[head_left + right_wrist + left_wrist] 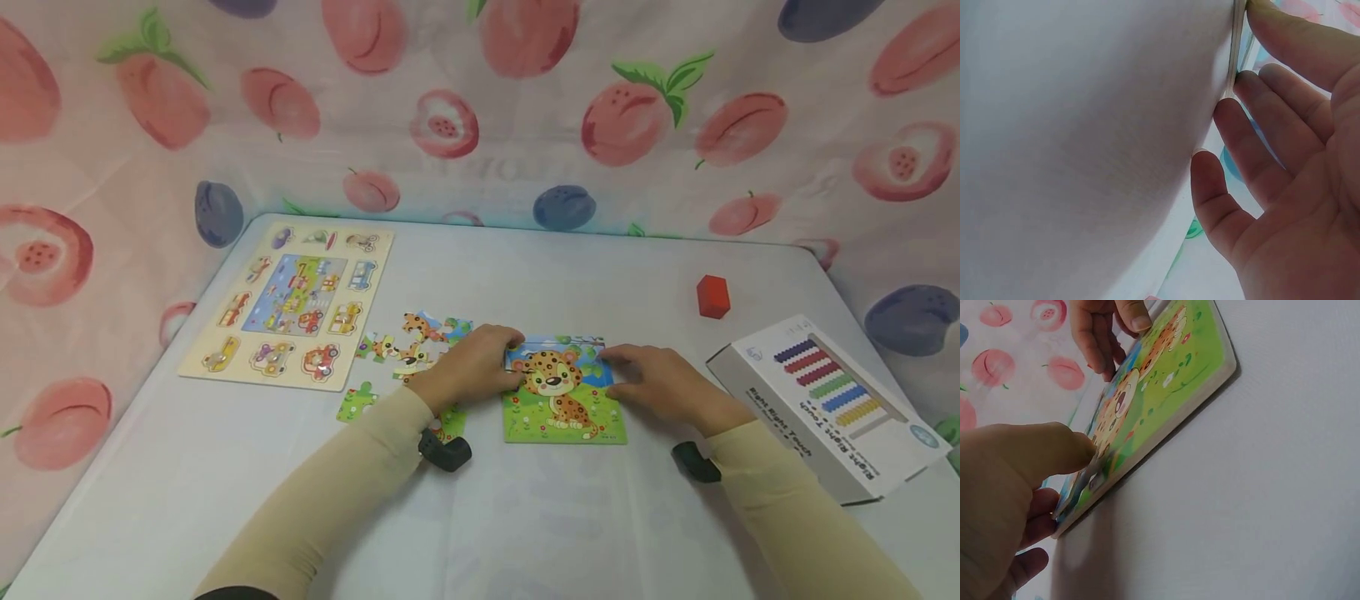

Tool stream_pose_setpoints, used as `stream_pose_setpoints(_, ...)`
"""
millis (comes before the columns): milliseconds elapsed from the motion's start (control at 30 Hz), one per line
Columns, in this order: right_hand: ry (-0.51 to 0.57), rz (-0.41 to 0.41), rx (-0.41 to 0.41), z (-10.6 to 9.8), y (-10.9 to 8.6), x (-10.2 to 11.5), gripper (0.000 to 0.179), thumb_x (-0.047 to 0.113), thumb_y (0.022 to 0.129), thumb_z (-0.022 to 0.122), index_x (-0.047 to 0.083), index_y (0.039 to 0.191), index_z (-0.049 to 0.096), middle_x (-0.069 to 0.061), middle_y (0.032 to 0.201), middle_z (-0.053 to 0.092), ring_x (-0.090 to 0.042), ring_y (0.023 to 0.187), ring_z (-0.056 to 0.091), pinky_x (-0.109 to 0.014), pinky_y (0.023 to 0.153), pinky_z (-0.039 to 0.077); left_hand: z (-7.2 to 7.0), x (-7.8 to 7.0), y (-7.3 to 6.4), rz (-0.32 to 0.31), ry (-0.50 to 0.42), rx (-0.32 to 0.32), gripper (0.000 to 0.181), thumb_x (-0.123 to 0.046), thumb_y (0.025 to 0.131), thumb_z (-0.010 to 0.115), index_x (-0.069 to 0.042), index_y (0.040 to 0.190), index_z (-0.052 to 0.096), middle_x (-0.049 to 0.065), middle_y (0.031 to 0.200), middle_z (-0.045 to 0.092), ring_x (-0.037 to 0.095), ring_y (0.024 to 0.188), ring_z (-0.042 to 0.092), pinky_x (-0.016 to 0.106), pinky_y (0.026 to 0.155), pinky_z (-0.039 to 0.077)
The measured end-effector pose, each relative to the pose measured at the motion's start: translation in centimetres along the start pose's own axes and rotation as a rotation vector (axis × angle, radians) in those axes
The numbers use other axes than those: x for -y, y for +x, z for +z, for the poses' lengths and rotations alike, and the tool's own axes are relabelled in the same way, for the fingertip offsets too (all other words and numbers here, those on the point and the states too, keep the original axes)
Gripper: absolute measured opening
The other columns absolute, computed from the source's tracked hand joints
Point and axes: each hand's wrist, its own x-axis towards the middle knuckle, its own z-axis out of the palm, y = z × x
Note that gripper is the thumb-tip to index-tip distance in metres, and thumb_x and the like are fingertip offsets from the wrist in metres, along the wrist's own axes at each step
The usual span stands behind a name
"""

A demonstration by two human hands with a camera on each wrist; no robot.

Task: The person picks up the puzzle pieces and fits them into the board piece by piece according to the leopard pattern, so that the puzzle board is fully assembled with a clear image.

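A square puzzle board (564, 400) with a cartoon leopard on green grass lies on the white table in the head view. My left hand (480, 362) grips its upper left corner; in the left wrist view the thumb (1063, 449) lies over the picture and the other fingers are at the edge. At the upper right side my right hand (660, 387) holds the board between thumb and fingers. Its fingertips (1225, 112) meet the board's thin edge in the right wrist view. A narrow seam crosses the picture near its top.
Loose jigsaw pieces (360, 403) lie left of the board, partly behind my left forearm. Farther left is a vehicle picture board (217, 321). A red block (713, 297) stands at the back right, and a white toy box (817, 400) sits beside my right forearm.
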Motion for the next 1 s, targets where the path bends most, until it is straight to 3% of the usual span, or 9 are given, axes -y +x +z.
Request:
stream_pose_setpoints(300, -0.005, 0.003, 0.001, -0.03, 0.0, 0.13, 0.058, 0.02, 0.09, 0.075, 0.007, 0.142, 0.055, -0.022, 0.143, 0.052, -0.046, 0.133, 0.043, -0.064, 0.106, 0.034, 0.46, -0.05, 0.0, -0.028, 0.035, -0.002, 0.053, -0.03, 0.093, 0.072, -0.003, 0.136, 0.058, 0.008, 0.133, 0.061, 0.024, 0.13, 0.049, 0.036, 0.108, 0.039)
stream_pose_setpoints(1000, 0.011, 0.008, -0.005, -0.01, -0.11, 0.26, 0.057, 0.018, 0.089, 0.075, 0.005, 0.142, 0.055, -0.023, 0.143, 0.052, -0.047, 0.133, 0.042, -0.063, 0.106, 0.033, 0.76, -0.45, 0.38, -0.06, 0.074, -0.033, 0.053, -0.034, 0.092, 0.074, -0.004, 0.134, 0.061, 0.007, 0.126, 0.064, 0.024, 0.121, 0.054, 0.036, 0.104, 0.043)
